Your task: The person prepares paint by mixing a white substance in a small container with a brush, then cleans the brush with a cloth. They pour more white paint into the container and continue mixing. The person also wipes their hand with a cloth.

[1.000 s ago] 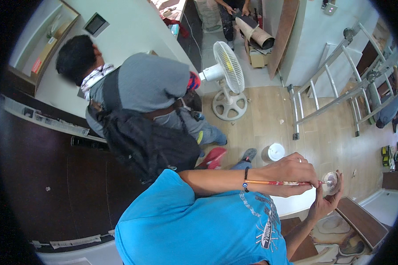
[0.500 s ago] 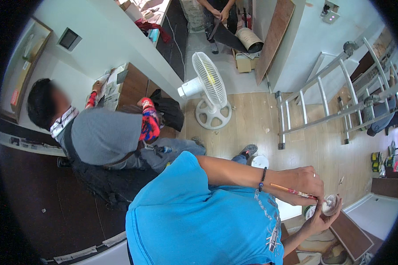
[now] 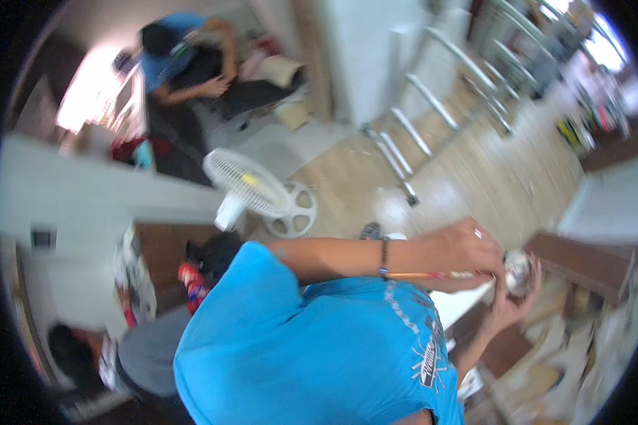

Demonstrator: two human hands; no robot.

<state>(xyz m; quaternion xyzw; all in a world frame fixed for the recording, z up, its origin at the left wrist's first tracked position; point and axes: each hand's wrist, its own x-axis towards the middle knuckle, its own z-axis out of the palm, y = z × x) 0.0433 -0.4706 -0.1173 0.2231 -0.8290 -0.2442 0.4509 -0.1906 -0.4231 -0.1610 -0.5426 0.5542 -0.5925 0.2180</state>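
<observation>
My left hand (image 3: 468, 251), at the end of the arm with a dark bead bracelet, is closed on a slim paintbrush (image 3: 429, 275) with a red and orange handle. The brush points right, toward a small round cup (image 3: 521, 273) with pale contents. My right hand (image 3: 510, 308) rises from the lower right and is wrapped round the cup, close beside my left hand. Blur hides whether the brush tip touches inside it.
A white standing fan (image 3: 244, 185) and an aluminum ladder (image 3: 430, 152) stand ahead. A co-worker in blue (image 3: 177, 57) bends at the upper left; another in grey (image 3: 149, 354) is at lower left. Brown boards (image 3: 592, 262) lie at the right.
The view has swung and blurred: fan and grey-shirted co-worker sit lower left, and the co-worker in blue shows more fully. Both my hands sit slightly higher in view, still holding brush and cup.
</observation>
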